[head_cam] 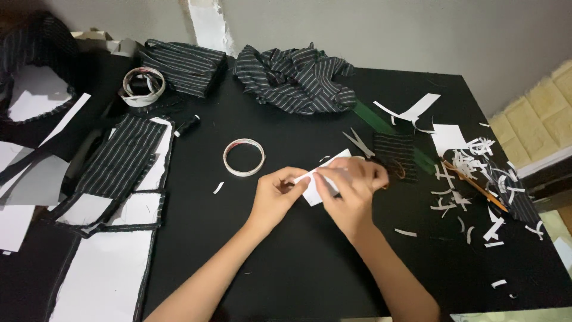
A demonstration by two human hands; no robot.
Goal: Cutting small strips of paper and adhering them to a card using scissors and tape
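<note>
Hands: left hand (pixel 275 194) and right hand (pixel 353 189) both pinch white paper piece (pixel 322 179) | scissors (pixel 359 143) beside; tape ring (pixel 243 157) near

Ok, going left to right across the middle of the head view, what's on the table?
Striped panels → tape ring → left hand → white card → right hand → striped swatch → pencil among paper scraps.

Black table (pixel 286 262); white paper piece (pixel 325 179); black cloth (pixel 295 77) with thin white stripes far; white scraps (pixel 476 173) right.
</note>
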